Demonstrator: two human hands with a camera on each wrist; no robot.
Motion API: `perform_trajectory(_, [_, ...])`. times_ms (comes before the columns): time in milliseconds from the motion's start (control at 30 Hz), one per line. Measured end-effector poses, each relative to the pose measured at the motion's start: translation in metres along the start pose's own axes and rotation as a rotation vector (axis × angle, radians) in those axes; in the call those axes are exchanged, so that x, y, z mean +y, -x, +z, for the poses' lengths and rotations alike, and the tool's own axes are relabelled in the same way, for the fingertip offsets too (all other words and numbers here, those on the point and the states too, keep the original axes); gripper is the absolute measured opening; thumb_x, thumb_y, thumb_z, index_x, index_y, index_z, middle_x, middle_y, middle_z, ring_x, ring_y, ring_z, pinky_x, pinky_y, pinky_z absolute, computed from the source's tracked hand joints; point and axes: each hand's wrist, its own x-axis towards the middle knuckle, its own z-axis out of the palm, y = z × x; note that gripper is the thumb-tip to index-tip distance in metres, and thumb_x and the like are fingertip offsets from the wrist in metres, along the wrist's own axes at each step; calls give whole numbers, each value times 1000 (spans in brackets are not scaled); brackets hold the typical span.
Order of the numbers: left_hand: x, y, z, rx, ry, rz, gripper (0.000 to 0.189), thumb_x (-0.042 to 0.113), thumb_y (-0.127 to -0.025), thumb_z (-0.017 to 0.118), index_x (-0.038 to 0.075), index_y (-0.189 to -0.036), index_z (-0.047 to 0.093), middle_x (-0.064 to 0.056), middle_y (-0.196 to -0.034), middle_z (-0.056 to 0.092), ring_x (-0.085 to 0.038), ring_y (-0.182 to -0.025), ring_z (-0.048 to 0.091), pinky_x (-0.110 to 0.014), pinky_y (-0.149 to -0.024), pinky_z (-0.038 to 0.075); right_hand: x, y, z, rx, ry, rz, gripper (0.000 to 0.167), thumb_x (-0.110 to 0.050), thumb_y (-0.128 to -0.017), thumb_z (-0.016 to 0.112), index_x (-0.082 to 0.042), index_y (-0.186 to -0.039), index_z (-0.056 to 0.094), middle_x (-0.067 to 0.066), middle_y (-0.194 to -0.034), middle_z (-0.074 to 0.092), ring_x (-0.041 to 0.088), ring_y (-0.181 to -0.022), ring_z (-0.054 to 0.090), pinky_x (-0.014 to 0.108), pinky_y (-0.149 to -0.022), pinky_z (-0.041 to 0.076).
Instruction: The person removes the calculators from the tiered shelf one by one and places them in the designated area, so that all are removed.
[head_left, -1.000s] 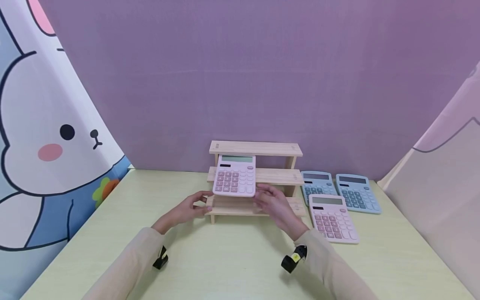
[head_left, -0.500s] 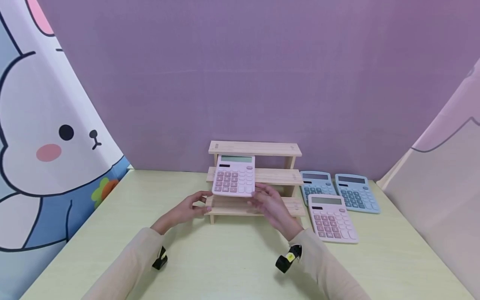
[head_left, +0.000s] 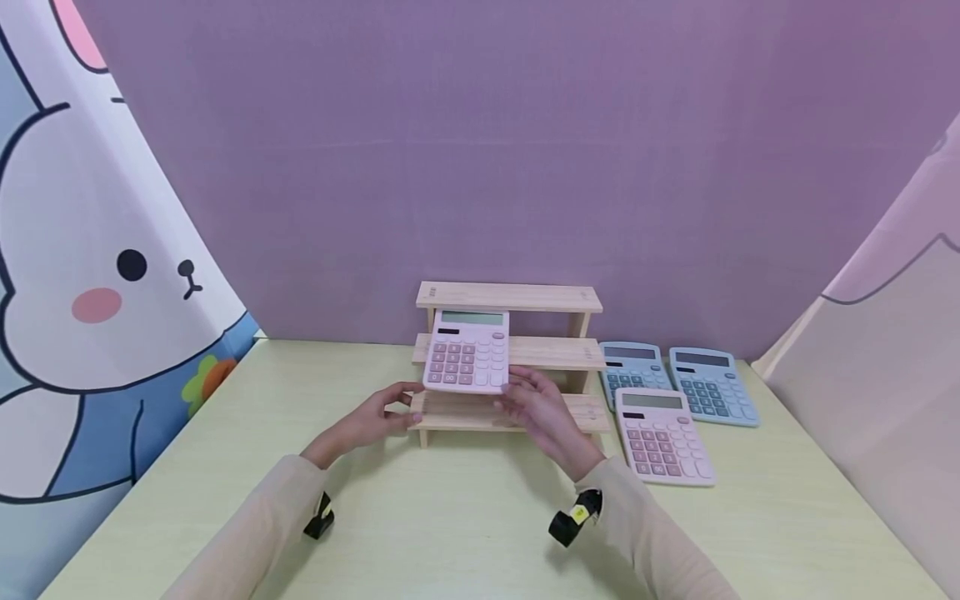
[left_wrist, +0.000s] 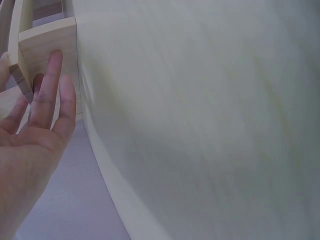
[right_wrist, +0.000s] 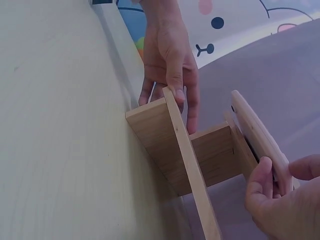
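Observation:
A pink calculator [head_left: 468, 352] leans face-up on the middle step of a three-tier wooden display rack [head_left: 562, 353], left of its centre. My right hand [head_left: 546, 418] pinches its lower right corner; the right wrist view has thumb and fingers on either side of the calculator's edge [right_wrist: 262, 137]. At the rack's left end, my left hand [head_left: 366, 422] holds the lowest step. Seen from the left wrist, several fingers of that hand [left_wrist: 37, 137] lie along the end panel [left_wrist: 37, 55], and its thumb is on the board's other side.
Right of the rack lie a second pink calculator [head_left: 666, 437], a blue calculator [head_left: 632, 377] partly behind it, and another blue calculator [head_left: 715, 387]. All are on the pale table [head_left: 442, 533]. A purple backdrop [head_left: 510, 167] rises behind the rack.
My right hand has shifted slightly left along the calculator's lower edge. The left hand, the rack and the calculators keep their places.

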Motion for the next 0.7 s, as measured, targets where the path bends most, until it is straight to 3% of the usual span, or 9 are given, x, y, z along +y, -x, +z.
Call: perform_trajectory(700, [-3,-1,-1,10,-18,7,57,28,-88,61,12,-136,37,-17,-121,45,-30,-106,49,-31,-80,50,-1,5,1,25,-35,0,48,9,-84,49,5,-130,37,8,-105,57,15,-81,60,26,-78,50])
